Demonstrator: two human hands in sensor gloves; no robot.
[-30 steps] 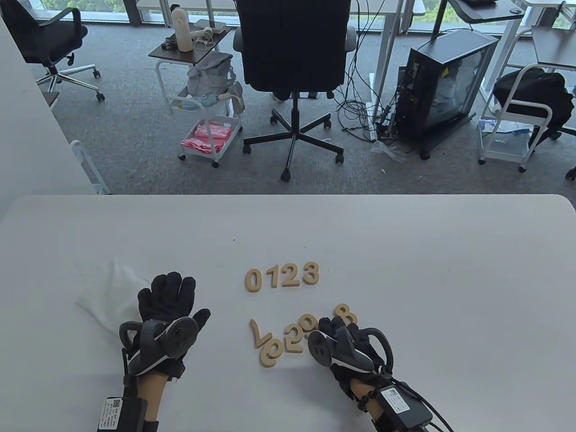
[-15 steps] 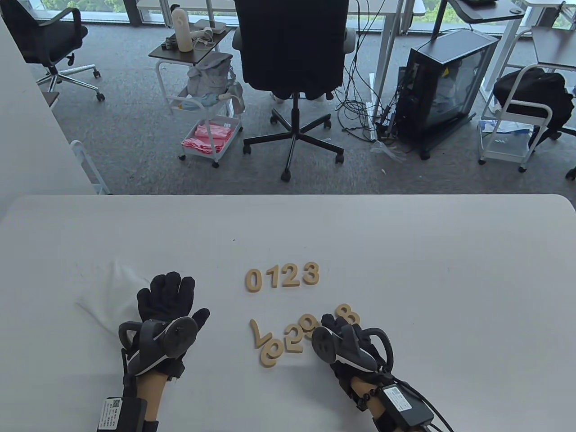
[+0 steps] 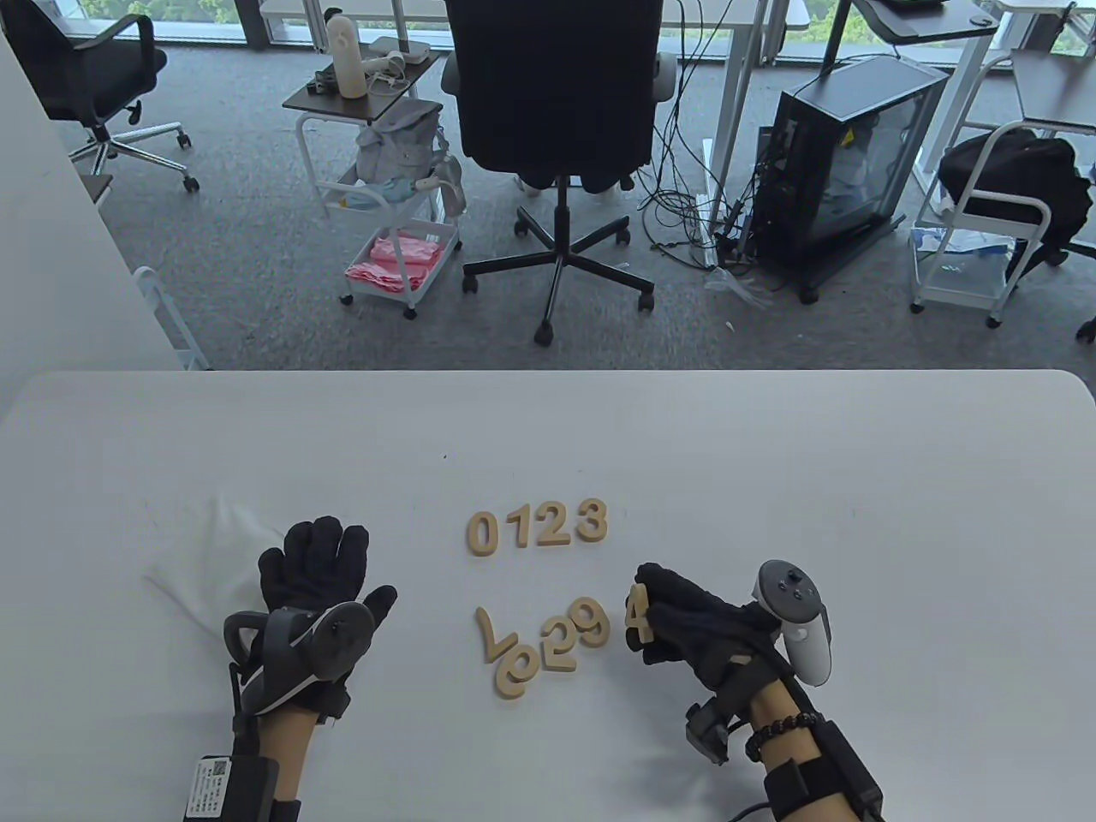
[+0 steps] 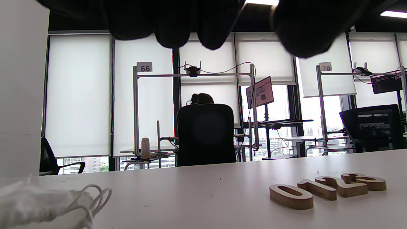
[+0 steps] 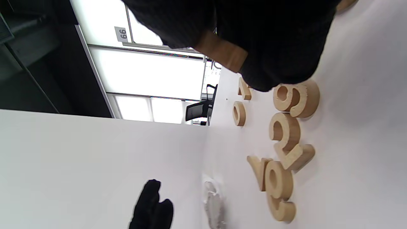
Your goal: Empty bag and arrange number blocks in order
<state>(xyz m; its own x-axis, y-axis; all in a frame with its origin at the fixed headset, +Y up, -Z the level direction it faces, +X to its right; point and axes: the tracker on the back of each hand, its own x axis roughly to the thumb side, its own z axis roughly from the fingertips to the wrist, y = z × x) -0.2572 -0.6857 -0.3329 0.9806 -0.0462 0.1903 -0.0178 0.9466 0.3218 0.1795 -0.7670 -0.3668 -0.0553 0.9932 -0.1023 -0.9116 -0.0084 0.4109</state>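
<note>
Resting flat with fingers spread, left hand (image 3: 321, 569) palm-down on the white bag (image 3: 210, 561) on the desk (image 3: 771, 462). Lined up ahead, between both hands: 0123 row (image 3: 538, 525). Nearer, loose blocks (image 3: 544, 642). Just beside these, right hand (image 3: 685, 621), curled, gripping the 4 block (image 3: 636, 618).

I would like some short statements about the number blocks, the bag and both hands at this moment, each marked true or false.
1. The row on the table reads 0123. True.
2. The right hand holds a block. True.
3. The left hand holds a block. False: it holds none and lies flat on the white bag.
4. The loose blocks lie beyond the row. False: they lie nearer the person.
</note>
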